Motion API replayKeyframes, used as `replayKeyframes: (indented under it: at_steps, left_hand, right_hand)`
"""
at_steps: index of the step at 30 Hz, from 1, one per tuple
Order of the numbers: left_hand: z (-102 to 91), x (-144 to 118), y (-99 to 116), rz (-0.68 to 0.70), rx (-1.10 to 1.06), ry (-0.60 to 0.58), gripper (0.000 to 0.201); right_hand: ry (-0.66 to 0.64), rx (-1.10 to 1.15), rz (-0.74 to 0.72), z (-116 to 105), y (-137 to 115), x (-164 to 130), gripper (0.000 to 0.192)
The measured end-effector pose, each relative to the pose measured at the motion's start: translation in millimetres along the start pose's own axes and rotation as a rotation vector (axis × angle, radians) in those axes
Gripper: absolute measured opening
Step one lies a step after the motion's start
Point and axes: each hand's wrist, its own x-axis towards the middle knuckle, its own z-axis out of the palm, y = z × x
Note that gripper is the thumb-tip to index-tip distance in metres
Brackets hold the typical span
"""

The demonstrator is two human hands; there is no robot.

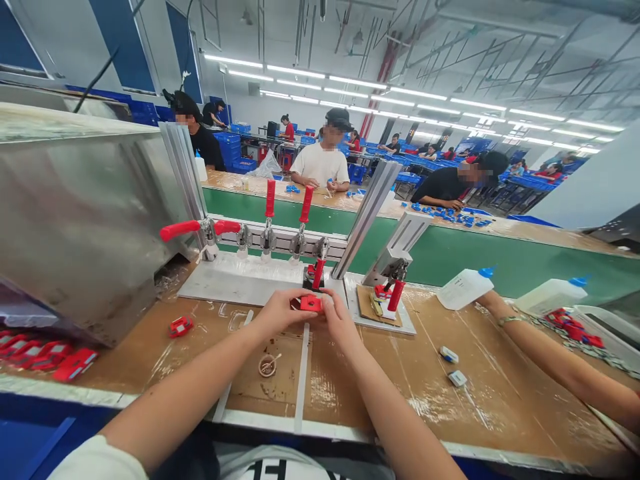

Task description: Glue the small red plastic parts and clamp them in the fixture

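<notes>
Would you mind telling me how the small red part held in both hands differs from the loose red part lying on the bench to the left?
The held red part is gripped between the left hand and right hand, raised just in front of the clamp jig; the loose red part lies untouched on the brown bench. The held one shows a blocky face; the loose one looks flatter, with openings. Both are red and small.

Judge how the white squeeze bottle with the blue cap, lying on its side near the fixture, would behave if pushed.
The white squeeze bottle lies on its side, so it may well roll or skid on the taped benchtop. It looks like thin plastic, so it is probably light and would give when squeezed. How full it is cannot be told.
</notes>
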Motion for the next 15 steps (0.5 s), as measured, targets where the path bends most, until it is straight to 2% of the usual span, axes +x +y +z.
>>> replayKeyframes:
  at_steps: [2,4,7,11,15]
  left_hand:
    - [-13.6,12.2,-9.0,-0.037,0.051,0.07,0.052]
    - [-26.4,26.3,-18.9,-0.061,0.121,0.094,0.053]
    - [-34.6,45.1,-31.1,-0.035,0.188,0.055,0.051]
    - [-23.1,61.1,-39.1,0.019,0.193,0.009,0.044]
    - [-6.8,76.2,-45.0,0.036,0.214,0.034,0.046]
  right_hand:
    - [0.085,-0.201,-0.113,-8.9,-3.1,18.4,0.044]
    - [0.1,-0.304,-0.22,-13.6,-6.8,36.7,0.043]
    - [0.019,-0.216,-0.313,-12.1,-9.0,54.4,0.035]
    - [0.05,-0.023,-0.339,-9.3,-8.2,52.5,0.034]
    - [0.049,0.18,-0.359,-13.5,-17.4,38.7,0.044]
